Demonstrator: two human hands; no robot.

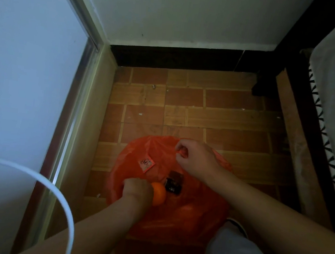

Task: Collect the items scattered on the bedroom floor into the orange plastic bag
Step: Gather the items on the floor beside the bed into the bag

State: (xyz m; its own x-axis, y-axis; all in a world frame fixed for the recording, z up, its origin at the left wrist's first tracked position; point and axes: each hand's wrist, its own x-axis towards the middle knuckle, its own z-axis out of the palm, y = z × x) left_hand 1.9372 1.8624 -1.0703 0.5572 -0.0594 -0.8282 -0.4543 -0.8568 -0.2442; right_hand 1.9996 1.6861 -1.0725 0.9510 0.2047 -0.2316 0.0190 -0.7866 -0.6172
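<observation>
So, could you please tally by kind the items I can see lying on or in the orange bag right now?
Orange round fruit-like item, at the left hand: 1
Dark packets: 2, overlapping
Small pale printed sachet: 1
Total: 4, all on the orange plastic bag, whose edge the right hand pinches.

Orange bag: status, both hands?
Left hand closed on an orange ball over the orange bag. Right hand pinching the bag's far edge. Two small packets lie there. Nothing blocking.
</observation>
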